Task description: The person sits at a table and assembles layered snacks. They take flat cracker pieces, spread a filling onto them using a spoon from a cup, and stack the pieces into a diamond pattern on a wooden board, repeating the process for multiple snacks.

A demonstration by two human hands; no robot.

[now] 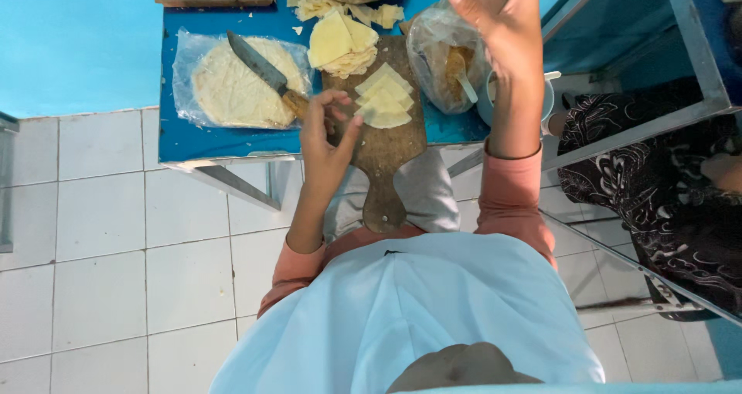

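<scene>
The right hand (495, 11) is raised with fingers spread, its top cut off by the frame, covering part of a clear plastic bag (437, 50). The left hand (328, 135), fingers loosely curled, perhaps touches the pale yellow triangular dough pieces (384, 100) on the brown wooden cutting board (382, 158); the steel knife (263, 71) lies just left of it on the blue bench (178, 135).

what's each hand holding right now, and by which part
Nothing is clearly held. The left hand rests on the wooden board's edge beside the triangular dough pieces; the right hand is raised, apparently empty.

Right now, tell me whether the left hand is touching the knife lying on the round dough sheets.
Cannot tell. In the head view the left hand curls right beside the handle end of the knife, but the fingers hide any contact or gap.
</scene>
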